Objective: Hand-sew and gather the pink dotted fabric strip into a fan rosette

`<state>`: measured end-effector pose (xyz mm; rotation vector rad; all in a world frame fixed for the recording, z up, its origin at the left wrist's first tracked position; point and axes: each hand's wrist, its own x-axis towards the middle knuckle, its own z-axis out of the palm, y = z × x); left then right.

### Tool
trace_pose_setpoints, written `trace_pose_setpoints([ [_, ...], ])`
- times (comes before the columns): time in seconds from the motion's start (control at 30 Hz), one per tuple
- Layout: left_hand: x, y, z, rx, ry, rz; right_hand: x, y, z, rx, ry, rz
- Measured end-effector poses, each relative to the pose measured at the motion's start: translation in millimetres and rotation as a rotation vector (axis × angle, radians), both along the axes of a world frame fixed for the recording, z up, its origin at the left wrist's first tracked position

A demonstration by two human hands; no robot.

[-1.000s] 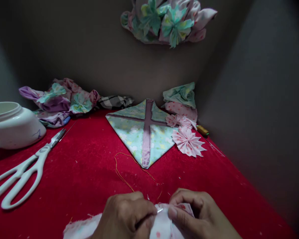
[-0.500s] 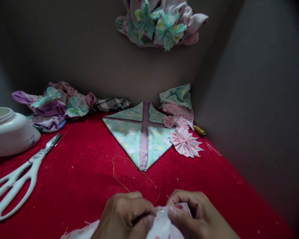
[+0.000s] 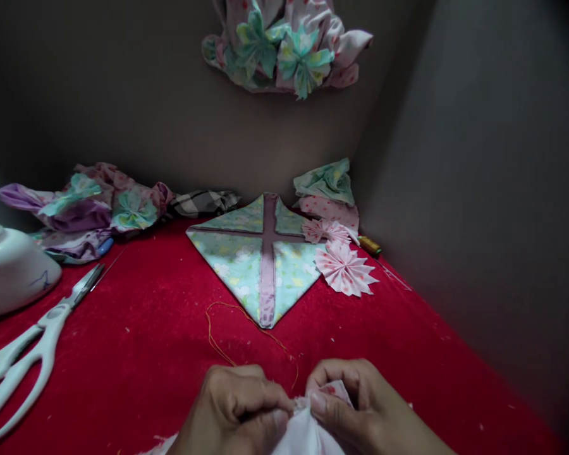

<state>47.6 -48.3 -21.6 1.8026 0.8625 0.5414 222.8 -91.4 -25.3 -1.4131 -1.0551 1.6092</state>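
At the bottom middle of the head view, my left hand (image 3: 239, 411) pinches the edge of a pale pink-and-white cloth (image 3: 303, 436). Close beside it, my right hand (image 3: 360, 404) grips the same cloth between thumb and fingers, where a red-dotted corner shows. The cloth is bunched between the two hands, and whether a needle is there cannot be made out. An orange thread (image 3: 209, 325) loops over the red surface just beyond my left hand. Farther off lies a diamond-shaped mint floral piece (image 3: 237, 272) with a mauve cross band.
White-handled scissors (image 3: 47, 335) and a white ceramic pot (image 3: 19, 272) are at left. Folded fabric flowers (image 3: 346, 268) and a thread spool (image 3: 370, 246) lie at right. Crumpled fabric pieces (image 3: 90, 202) line the back wall; a ruffled flowered piece (image 3: 284, 57) hangs above.
The view has shifted slightly, so the surroundings sit farther left. The cloth between my hands is more gathered, and less of its dotted corner shows.
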Motion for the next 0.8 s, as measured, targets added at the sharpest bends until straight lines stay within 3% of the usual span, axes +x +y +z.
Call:
trace_pose_setpoints([
  [0.2, 4.1, -2.2, -1.4, -0.042, -0.012, 0.063, 0.2, 3.3, 9.8, -0.052, 0.007, 0.030],
  [0.33, 8.1, -3.1, -3.7, -0.109, -0.001, 0.086, 0.1, 4.9, 5.3, -0.019, 0.012, 0.010],
  [0.43, 10.4, -3.9, -5.3, -0.135, -0.040, 0.076, -2.0, 5.9, 0.4, 0.034, -0.077, 0.073],
  [0.5, 10.4, -3.7, -4.4, -0.049, -0.066, 0.072, -3.2, 6.4, 0.0, 0.073, -0.127, 0.103],
  [0.67, 8.9, 0.5, 5.3, 0.395, -0.166, 0.036, -3.4, 5.9, 8.9, 0.049, -0.076, 0.033],
  [0.8, 15.7, 2.0, 6.4, 0.427, -0.180, -0.031, -2.1, 4.5, 13.2, 0.040, -0.040, 0.013],
])
